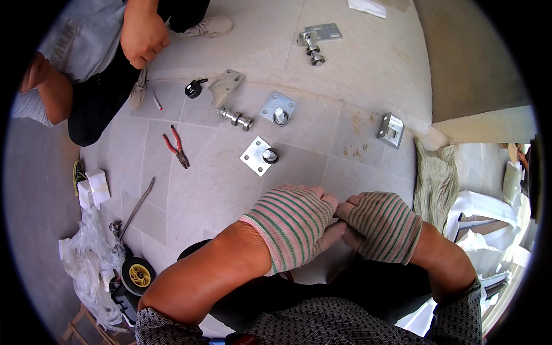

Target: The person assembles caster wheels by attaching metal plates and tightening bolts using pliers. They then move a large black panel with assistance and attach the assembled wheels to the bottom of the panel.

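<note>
1. Meeting low in the middle of the view, the left hand (294,221) in a pink-and-green striped fingerless knit glove and the right hand (382,225) in a darker striped fingerless knit glove touch at the fingertips, above a pale stone-tiled floor (213,190).
2. The fingers of both hands are curled in towards each other; the left hand's fingers (329,202) press against the right hand's, and whether they pinch anything between them cannot be told.
3. Nearest the hands, just beyond them on the floor, lies a square galvanised steel plate with a round roller stud (259,155); a second plate of the same kind (278,108) lies farther off.
4. Near the second plate rests a grey angled metal bracket with a grooved roller (229,98), and another such bracket (317,37) lies at the top.
5. Red-handled pliers (177,148) lie to the left, well apart from the hands.
6. Another person's hand (142,34) hangs at the upper left.
</note>
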Action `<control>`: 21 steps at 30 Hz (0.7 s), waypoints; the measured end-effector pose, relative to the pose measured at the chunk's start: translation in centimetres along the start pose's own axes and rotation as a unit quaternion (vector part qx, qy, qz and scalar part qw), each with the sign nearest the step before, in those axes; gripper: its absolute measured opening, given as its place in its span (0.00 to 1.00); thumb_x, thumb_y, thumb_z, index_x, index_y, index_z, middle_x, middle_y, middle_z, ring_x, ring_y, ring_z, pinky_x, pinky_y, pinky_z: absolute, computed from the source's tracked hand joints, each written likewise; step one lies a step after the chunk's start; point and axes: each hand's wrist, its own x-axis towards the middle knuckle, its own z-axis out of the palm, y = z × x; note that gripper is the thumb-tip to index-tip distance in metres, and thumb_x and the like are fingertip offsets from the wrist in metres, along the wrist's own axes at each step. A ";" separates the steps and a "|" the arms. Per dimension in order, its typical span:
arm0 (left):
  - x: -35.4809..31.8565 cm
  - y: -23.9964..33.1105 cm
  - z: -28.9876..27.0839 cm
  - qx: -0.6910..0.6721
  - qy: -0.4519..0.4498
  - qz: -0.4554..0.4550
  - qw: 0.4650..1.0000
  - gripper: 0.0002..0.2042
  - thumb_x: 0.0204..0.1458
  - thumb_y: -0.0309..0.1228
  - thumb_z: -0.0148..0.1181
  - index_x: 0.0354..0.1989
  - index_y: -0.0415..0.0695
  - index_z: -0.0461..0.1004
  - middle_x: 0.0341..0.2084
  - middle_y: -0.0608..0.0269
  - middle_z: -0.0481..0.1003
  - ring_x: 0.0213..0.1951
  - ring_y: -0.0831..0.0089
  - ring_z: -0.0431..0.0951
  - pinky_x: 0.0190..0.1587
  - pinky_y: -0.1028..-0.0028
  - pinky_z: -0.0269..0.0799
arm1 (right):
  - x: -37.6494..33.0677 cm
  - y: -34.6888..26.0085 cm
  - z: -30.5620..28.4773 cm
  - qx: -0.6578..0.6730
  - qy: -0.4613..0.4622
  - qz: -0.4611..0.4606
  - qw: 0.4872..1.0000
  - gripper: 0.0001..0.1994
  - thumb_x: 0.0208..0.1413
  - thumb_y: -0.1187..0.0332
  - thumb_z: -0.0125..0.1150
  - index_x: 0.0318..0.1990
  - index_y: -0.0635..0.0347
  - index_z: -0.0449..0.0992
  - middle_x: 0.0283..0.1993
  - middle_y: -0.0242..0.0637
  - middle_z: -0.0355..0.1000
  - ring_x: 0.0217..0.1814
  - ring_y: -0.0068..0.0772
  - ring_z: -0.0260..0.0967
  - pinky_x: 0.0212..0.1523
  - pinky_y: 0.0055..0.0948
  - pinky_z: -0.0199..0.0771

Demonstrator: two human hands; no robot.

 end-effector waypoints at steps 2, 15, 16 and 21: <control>-0.1 -0.1 0.2 0.010 -0.004 -0.004 1.000 0.21 0.61 0.46 0.54 0.41 0.36 0.76 0.34 0.45 0.78 0.40 0.50 0.80 0.47 0.59 0.76 | 0.1 -0.1 -0.2 0.003 -0.012 0.000 1.000 0.10 0.53 0.70 0.60 0.42 0.59 0.74 0.32 0.42 0.72 0.37 0.48 0.75 0.39 0.43 0.76; -0.6 -0.1 -1.1 0.023 -0.059 -0.022 0.998 0.21 0.63 0.46 0.53 0.40 0.36 0.76 0.33 0.44 0.77 0.39 0.50 0.79 0.45 0.59 0.75 | 0.3 0.2 0.5 0.006 -0.001 -0.013 1.000 0.07 0.52 0.71 0.58 0.38 0.59 0.74 0.31 0.43 0.72 0.36 0.49 0.75 0.37 0.43 0.75; -0.5 0.0 -1.0 0.021 -0.066 -0.020 0.997 0.21 0.63 0.46 0.52 0.40 0.35 0.76 0.33 0.44 0.77 0.39 0.50 0.79 0.46 0.59 0.75 | 0.3 0.2 0.5 0.005 -0.002 -0.009 1.000 0.06 0.52 0.71 0.58 0.38 0.59 0.74 0.31 0.43 0.72 0.36 0.49 0.75 0.37 0.43 0.75; -0.7 0.2 -0.2 0.031 -0.099 -0.015 0.994 0.22 0.63 0.47 0.52 0.40 0.34 0.76 0.33 0.45 0.77 0.39 0.50 0.80 0.48 0.60 0.75 | 0.5 0.1 0.5 0.017 -0.041 -0.013 0.999 0.05 0.53 0.71 0.58 0.37 0.58 0.74 0.31 0.42 0.72 0.36 0.48 0.74 0.38 0.42 0.75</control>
